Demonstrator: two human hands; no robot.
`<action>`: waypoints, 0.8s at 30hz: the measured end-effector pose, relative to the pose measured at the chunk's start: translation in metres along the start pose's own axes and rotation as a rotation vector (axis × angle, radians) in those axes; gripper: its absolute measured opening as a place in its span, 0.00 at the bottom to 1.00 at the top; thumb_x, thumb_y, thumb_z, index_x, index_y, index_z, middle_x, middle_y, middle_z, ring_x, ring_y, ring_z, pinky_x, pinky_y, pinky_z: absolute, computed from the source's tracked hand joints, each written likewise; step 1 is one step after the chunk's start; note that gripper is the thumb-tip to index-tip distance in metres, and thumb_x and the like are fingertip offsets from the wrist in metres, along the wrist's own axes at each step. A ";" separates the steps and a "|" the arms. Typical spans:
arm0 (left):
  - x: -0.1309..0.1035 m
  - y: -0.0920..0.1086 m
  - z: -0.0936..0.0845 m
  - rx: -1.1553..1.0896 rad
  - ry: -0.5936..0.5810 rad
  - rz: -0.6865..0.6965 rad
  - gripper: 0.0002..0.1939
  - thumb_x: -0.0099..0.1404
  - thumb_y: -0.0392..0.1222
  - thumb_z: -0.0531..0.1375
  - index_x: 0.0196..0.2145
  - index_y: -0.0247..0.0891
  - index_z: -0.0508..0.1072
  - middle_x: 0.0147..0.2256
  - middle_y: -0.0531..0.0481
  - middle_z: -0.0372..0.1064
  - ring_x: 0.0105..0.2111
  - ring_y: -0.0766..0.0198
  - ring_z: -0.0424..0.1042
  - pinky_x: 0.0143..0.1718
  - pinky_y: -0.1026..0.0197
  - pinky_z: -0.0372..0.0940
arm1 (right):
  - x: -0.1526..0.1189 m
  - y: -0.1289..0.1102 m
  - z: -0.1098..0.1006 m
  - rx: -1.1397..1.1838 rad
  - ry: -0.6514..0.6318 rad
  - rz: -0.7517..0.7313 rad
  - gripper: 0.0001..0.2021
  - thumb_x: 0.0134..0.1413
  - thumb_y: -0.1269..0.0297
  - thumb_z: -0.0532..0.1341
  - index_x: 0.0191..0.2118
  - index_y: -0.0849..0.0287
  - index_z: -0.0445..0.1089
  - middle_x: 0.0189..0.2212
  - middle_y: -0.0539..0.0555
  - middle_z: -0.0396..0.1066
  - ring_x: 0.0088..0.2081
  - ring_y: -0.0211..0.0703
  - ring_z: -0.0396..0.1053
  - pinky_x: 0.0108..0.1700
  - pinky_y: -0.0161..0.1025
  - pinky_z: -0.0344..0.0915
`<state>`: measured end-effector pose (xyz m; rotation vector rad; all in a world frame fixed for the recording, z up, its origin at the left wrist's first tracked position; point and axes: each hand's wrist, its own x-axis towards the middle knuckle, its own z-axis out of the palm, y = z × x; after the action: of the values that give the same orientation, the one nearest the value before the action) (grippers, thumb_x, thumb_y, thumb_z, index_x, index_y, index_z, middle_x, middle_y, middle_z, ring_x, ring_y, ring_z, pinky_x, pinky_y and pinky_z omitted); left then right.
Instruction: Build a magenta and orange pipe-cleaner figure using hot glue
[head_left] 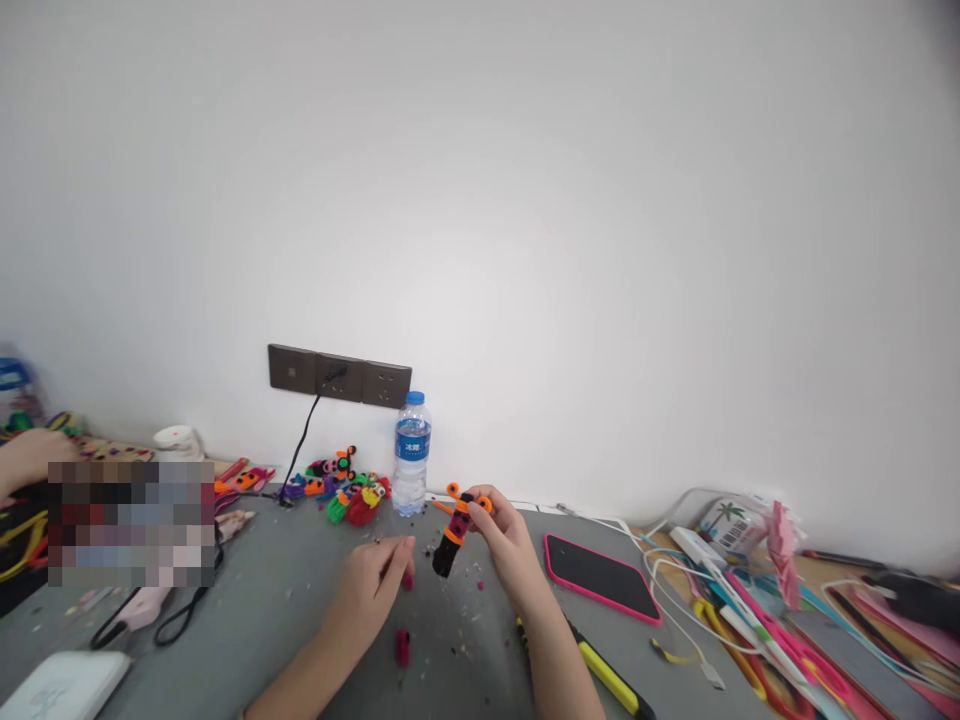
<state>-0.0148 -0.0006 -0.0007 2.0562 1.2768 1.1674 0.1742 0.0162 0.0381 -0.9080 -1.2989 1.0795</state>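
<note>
My right hand (501, 545) pinches a small fuzzy pipe-cleaner figure (457, 525) in black, orange and magenta, held tilted above the grey mat. To its left, my left hand (375, 585) is closed, its thumb and fingertips pressed together. A magenta fuzzy bit (408, 581) shows just under those fingertips; whether they grip it I cannot tell. Nearer me, a magenta and black fuzzy piece (403, 648) lies on the mat (442, 690) among scattered scraps. A yellow and black utility knife (611, 680) lies beside my right forearm.
A water bottle (411, 460) stands by the wall, beside several colourful fuzzy figures (360, 495). At right are a pink-edged phone (601, 578), white cables and scissors (814, 665). Another person's hand (37, 460) reaches in at far left. A white case (67, 685) sits front left.
</note>
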 end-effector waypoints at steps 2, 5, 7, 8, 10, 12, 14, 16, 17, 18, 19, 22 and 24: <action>-0.001 0.001 0.000 -0.001 0.029 0.049 0.17 0.70 0.45 0.47 0.27 0.39 0.66 0.21 0.55 0.61 0.22 0.65 0.63 0.25 0.65 0.55 | 0.000 0.001 0.002 -0.004 -0.004 -0.008 0.13 0.53 0.52 0.62 0.35 0.57 0.68 0.29 0.50 0.66 0.31 0.41 0.64 0.35 0.35 0.62; -0.001 0.002 0.001 0.051 0.120 0.154 0.07 0.64 0.45 0.57 0.32 0.40 0.67 0.27 0.53 0.63 0.25 0.64 0.63 0.28 0.65 0.59 | 0.002 0.005 0.006 0.015 0.020 -0.015 0.13 0.52 0.52 0.63 0.33 0.57 0.66 0.26 0.48 0.65 0.29 0.39 0.63 0.33 0.35 0.61; -0.001 0.002 0.002 0.082 0.143 0.221 0.06 0.61 0.43 0.60 0.32 0.40 0.66 0.30 0.51 0.65 0.27 0.63 0.65 0.30 0.64 0.61 | 0.003 0.008 0.009 0.029 0.049 -0.011 0.15 0.50 0.51 0.64 0.31 0.57 0.65 0.23 0.47 0.63 0.27 0.38 0.62 0.32 0.34 0.60; -0.001 0.002 0.002 0.090 0.139 0.241 0.06 0.60 0.42 0.61 0.32 0.40 0.66 0.31 0.51 0.66 0.28 0.62 0.66 0.30 0.64 0.61 | 0.004 0.009 0.011 0.035 0.070 -0.009 0.15 0.49 0.50 0.64 0.31 0.57 0.64 0.22 0.47 0.62 0.26 0.38 0.61 0.31 0.34 0.59; -0.001 0.002 0.003 0.101 0.140 0.255 0.06 0.59 0.40 0.62 0.32 0.41 0.66 0.31 0.51 0.66 0.28 0.62 0.66 0.30 0.64 0.62 | 0.005 0.012 0.015 0.042 0.120 -0.016 0.17 0.47 0.50 0.65 0.29 0.58 0.64 0.22 0.46 0.61 0.25 0.37 0.60 0.29 0.34 0.58; -0.001 0.002 0.003 0.108 0.166 0.245 0.04 0.60 0.38 0.60 0.31 0.41 0.66 0.30 0.51 0.67 0.27 0.63 0.66 0.29 0.63 0.62 | 0.005 0.014 0.020 0.054 0.166 -0.038 0.17 0.46 0.49 0.65 0.28 0.58 0.63 0.22 0.46 0.62 0.25 0.37 0.60 0.29 0.34 0.58; 0.000 0.000 0.003 0.103 0.188 0.226 0.02 0.62 0.38 0.58 0.31 0.41 0.67 0.30 0.51 0.67 0.25 0.64 0.65 0.28 0.64 0.62 | 0.004 0.016 0.025 0.073 0.196 -0.054 0.17 0.46 0.49 0.65 0.28 0.57 0.62 0.22 0.46 0.62 0.26 0.38 0.61 0.29 0.34 0.59; 0.002 -0.002 0.003 0.082 0.191 0.199 0.01 0.63 0.38 0.57 0.33 0.41 0.67 0.31 0.51 0.68 0.24 0.64 0.65 0.26 0.64 0.61 | 0.004 0.017 0.029 0.085 0.218 -0.061 0.17 0.45 0.50 0.66 0.29 0.56 0.61 0.23 0.46 0.62 0.26 0.38 0.61 0.30 0.35 0.60; 0.003 -0.003 0.003 0.069 0.187 0.183 0.01 0.63 0.38 0.56 0.33 0.41 0.68 0.31 0.51 0.68 0.24 0.65 0.66 0.26 0.64 0.61 | 0.004 0.017 0.030 0.086 0.226 -0.064 0.17 0.46 0.50 0.66 0.28 0.56 0.60 0.23 0.46 0.62 0.26 0.38 0.61 0.30 0.35 0.60; 0.004 -0.004 0.002 0.059 0.181 0.169 0.02 0.64 0.38 0.56 0.32 0.40 0.68 0.31 0.50 0.69 0.24 0.65 0.66 0.26 0.65 0.61 | 0.004 0.017 0.031 0.085 0.230 -0.067 0.17 0.46 0.51 0.66 0.28 0.56 0.60 0.23 0.46 0.62 0.26 0.39 0.62 0.30 0.35 0.60; 0.004 -0.005 0.002 0.052 0.175 0.158 0.03 0.64 0.38 0.55 0.32 0.40 0.68 0.32 0.50 0.69 0.25 0.65 0.67 0.26 0.65 0.61 | 0.003 0.016 0.032 0.085 0.233 -0.072 0.17 0.46 0.51 0.66 0.28 0.56 0.60 0.23 0.47 0.62 0.26 0.39 0.62 0.29 0.35 0.60; 0.005 -0.006 0.001 0.044 0.158 0.133 0.06 0.65 0.38 0.54 0.29 0.40 0.68 0.32 0.50 0.68 0.26 0.64 0.67 0.27 0.65 0.61 | 0.003 0.015 0.034 0.090 0.231 -0.086 0.16 0.46 0.51 0.65 0.28 0.56 0.60 0.23 0.47 0.61 0.26 0.39 0.62 0.29 0.35 0.60; 0.005 -0.005 0.001 0.038 0.137 0.109 0.06 0.65 0.37 0.54 0.29 0.40 0.68 0.33 0.51 0.67 0.27 0.64 0.67 0.27 0.65 0.61 | 0.002 0.014 0.034 0.090 0.221 -0.092 0.16 0.47 0.52 0.65 0.28 0.56 0.60 0.23 0.47 0.61 0.26 0.39 0.62 0.29 0.35 0.60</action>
<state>-0.0158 0.0060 -0.0027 2.1283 1.2718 1.3627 0.1384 0.0201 0.0280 -0.8656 -1.0901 0.9310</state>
